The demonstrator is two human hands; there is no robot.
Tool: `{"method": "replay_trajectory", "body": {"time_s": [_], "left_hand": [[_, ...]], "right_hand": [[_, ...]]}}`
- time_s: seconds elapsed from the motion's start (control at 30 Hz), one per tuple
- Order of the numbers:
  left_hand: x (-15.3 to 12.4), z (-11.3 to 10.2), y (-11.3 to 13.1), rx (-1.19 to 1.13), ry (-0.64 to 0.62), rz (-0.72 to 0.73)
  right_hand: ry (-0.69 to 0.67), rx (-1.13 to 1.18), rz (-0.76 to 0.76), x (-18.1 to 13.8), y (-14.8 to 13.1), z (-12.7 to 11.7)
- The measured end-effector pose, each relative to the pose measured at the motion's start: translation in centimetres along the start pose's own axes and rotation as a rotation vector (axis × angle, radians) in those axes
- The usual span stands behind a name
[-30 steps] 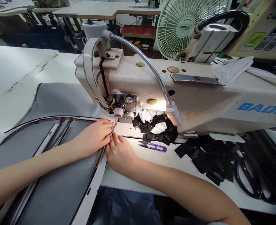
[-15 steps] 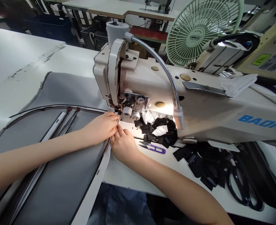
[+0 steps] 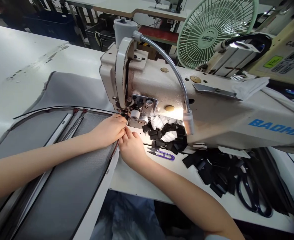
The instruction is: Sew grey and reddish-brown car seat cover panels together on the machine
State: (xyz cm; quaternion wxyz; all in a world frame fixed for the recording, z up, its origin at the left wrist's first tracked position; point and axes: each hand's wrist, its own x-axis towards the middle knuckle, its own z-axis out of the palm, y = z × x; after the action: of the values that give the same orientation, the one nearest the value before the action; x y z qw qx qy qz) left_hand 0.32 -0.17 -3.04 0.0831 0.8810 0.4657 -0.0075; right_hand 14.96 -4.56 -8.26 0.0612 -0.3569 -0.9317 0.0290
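A grey mesh fabric panel (image 3: 80, 181) with dark piping and white edge strips lies on the table, its corner under the head of the sewing machine (image 3: 134, 83). My left hand (image 3: 109, 130) rests over the panel's edge beside the needle area, fingers bent and pressed on the fabric. Close against it, my right hand (image 3: 133, 146) pinches the panel's edge from the near side. Both sets of fingertips nearly meet just below the machine's round white knob (image 3: 135, 114). The needle and the exact stitch spot are hidden behind my fingers and the machine parts.
Purple thread snips (image 3: 163, 154) lie right of my right hand. Black and white fabric tabs (image 3: 169, 136) are heaped on the machine bed, with more black pieces (image 3: 211, 173) and dark-handled scissors (image 3: 253, 196) farther right. A green fan (image 3: 208, 38) stands behind.
The whole view has shifted slightly. Both hands keep their hold by the needle area, with little visible movement of the fabric.
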Motion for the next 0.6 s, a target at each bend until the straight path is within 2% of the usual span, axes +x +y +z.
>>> {"method": "replay_trajectory", "body": {"time_s": [0.13,0.2,0.3,0.43,0.6], "left_hand": [[-3.5,-1.3,1.8,0.138,0.082,0.013],[-6.3,-2.0,3.0,0.17,0.012,0.002],[-9.2,-2.4,4.1,0.162,-0.14,-0.095],[-9.5,-2.4,4.4,0.192,-0.22,-0.213],[-8.5,-2.5,4.6,0.169,-0.251,-0.258]], "right_hand": [[0.034,0.104,0.054,-0.5,0.9,-0.8],[0.025,0.199,0.093,-0.7,1.5,-1.5],[-0.021,0.323,0.159,-0.8,1.8,-2.7],[-0.011,0.347,0.187,-1.2,0.4,-3.5],[-0.036,0.17,0.101,-1.7,-2.4,-3.9]]}}
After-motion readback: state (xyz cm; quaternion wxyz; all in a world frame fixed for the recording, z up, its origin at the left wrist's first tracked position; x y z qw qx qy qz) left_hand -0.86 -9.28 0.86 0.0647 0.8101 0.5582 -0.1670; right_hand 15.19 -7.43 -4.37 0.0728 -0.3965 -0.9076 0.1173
